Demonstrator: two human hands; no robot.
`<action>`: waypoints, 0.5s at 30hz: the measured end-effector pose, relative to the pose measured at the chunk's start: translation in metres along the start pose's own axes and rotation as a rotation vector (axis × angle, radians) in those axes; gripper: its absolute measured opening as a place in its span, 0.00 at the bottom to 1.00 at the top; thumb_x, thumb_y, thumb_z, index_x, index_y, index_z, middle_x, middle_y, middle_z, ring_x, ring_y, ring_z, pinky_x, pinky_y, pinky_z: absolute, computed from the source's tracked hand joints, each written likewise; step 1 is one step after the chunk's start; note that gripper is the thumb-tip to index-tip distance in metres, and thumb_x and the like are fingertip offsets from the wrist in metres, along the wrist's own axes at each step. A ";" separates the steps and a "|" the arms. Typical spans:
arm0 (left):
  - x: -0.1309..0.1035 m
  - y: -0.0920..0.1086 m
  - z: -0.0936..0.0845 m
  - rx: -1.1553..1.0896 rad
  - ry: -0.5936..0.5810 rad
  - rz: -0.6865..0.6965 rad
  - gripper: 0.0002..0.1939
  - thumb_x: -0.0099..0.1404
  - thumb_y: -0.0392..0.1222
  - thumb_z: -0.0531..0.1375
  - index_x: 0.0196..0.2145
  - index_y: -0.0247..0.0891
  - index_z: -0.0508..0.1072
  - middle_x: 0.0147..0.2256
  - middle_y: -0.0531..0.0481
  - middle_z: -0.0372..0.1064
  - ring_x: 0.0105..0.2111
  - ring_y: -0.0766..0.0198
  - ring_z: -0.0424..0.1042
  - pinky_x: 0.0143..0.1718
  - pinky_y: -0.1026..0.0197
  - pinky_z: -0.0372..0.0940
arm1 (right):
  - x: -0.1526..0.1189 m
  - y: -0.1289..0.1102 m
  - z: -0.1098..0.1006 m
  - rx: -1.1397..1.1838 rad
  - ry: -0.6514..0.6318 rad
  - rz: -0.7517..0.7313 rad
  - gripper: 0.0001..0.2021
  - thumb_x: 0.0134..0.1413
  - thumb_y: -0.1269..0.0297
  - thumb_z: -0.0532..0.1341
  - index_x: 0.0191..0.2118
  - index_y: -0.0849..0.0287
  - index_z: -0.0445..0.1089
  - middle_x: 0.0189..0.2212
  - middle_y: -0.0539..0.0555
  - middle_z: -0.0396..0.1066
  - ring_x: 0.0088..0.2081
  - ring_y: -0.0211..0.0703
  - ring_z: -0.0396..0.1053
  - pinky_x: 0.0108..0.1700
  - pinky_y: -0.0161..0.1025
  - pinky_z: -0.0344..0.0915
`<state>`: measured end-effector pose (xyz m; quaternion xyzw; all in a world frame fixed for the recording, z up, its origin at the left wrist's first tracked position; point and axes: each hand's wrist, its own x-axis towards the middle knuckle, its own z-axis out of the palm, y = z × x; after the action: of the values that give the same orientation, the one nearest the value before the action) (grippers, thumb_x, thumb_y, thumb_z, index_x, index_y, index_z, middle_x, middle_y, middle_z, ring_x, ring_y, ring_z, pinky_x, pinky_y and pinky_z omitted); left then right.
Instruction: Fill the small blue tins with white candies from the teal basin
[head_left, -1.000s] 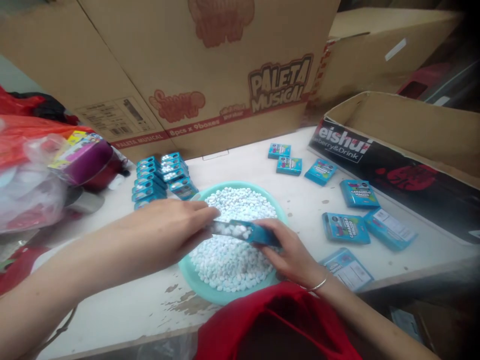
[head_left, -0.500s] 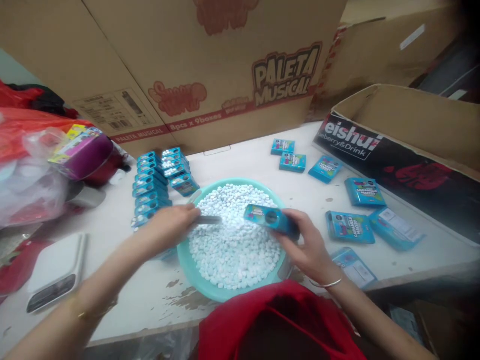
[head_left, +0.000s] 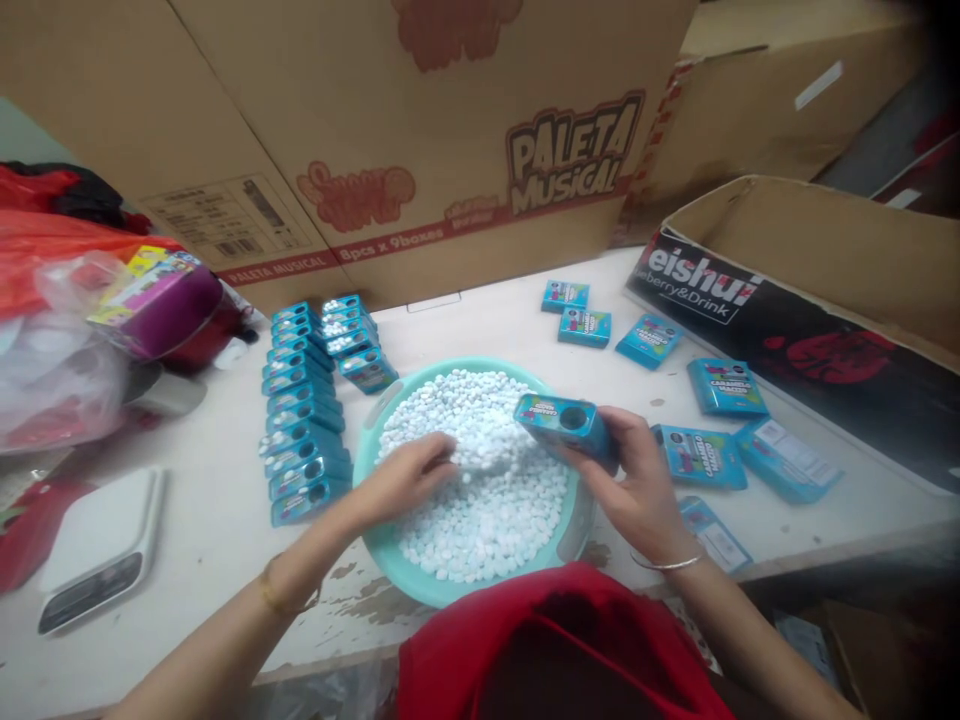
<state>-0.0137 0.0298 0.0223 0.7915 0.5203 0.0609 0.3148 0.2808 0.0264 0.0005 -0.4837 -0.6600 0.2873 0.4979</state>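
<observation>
My right hand grips a small blue box over the right part of a turquoise basin; a dark round opening shows on the box's upper face. Small white candies fill the basin. My left hand is over the candies at the basin's left, its fingers bent together at the heap; what they hold, if anything, is hidden. Left of the basin, rows of blue boxes stand close together, several with white candies on or at their openings.
Several blue boxes lie scattered on the right of the table. A white scale is at the left, below plastic bags. Large cartons stand behind, and an open black-sided carton stands at the right.
My left hand has moved right and down onto the candies; the grey flat thing it held is no longer visible. My right hand has shifted slightly right with the blue box.
</observation>
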 end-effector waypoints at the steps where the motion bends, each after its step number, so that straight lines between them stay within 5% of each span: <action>1: -0.005 0.002 -0.011 -0.010 0.020 0.013 0.11 0.72 0.46 0.51 0.44 0.38 0.66 0.40 0.46 0.70 0.38 0.60 0.69 0.42 0.58 0.65 | 0.001 0.000 0.000 -0.019 -0.008 -0.012 0.18 0.57 0.64 0.65 0.52 0.53 0.64 0.45 0.54 0.70 0.46 0.46 0.71 0.46 0.41 0.71; 8: -0.026 0.044 -0.086 0.123 0.082 0.111 0.10 0.72 0.46 0.52 0.44 0.38 0.68 0.38 0.48 0.70 0.37 0.63 0.69 0.39 0.61 0.63 | 0.007 -0.011 0.013 -0.060 -0.171 -0.164 0.17 0.61 0.69 0.59 0.55 0.51 0.62 0.48 0.56 0.71 0.49 0.50 0.72 0.52 0.49 0.70; 15: -0.018 0.084 -0.110 0.438 -0.038 0.138 0.10 0.71 0.45 0.52 0.38 0.40 0.71 0.32 0.48 0.70 0.28 0.62 0.68 0.28 0.61 0.60 | 0.007 -0.017 0.029 -0.021 -0.234 -0.275 0.20 0.59 0.73 0.57 0.56 0.52 0.62 0.50 0.58 0.71 0.51 0.52 0.71 0.54 0.52 0.69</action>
<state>-0.0028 0.0403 0.1608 0.8756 0.4597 -0.0467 0.1404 0.2474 0.0298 0.0075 -0.3570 -0.7763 0.2640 0.4474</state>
